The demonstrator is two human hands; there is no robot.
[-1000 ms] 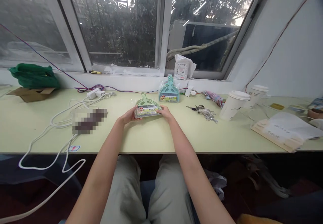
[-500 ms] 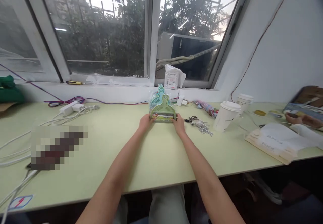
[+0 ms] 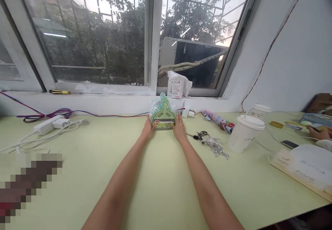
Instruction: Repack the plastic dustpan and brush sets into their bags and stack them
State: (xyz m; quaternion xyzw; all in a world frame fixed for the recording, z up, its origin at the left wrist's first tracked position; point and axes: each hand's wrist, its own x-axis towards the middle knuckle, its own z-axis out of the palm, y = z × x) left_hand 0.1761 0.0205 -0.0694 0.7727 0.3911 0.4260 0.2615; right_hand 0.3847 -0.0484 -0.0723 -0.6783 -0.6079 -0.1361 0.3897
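A stack of small dustpans stands upright against the wall below the window, in plastic wrapping. The front one is a green dustpan (image 3: pixel 164 113) with a dark brush strip and a printed label along its lower part. Behind it show the rims and handles of several teal dustpans (image 3: pixel 162 96), closely lined up. My left hand (image 3: pixel 147 129) grips the stack's left side, fingers along the edge and thumb at the front. On the opposite side, my right hand (image 3: pixel 179 127) holds it the same way, fingers reaching back.
Right of my hands lie keys (image 3: pixel 199 135) with a clear trinket, a folded umbrella (image 3: pixel 218 121) and white paper cups (image 3: pixel 245 135). A white package (image 3: pixel 176 85) sits on the sill. White chargers (image 3: pixel 49 124) and cables lie left. Another person's hand (image 3: pixel 317 132) is far right.
The view has moved closer to the table. The green dustpan has gone back against the teal ones and now lines up with them. My hands have slid further along the stack's sides.
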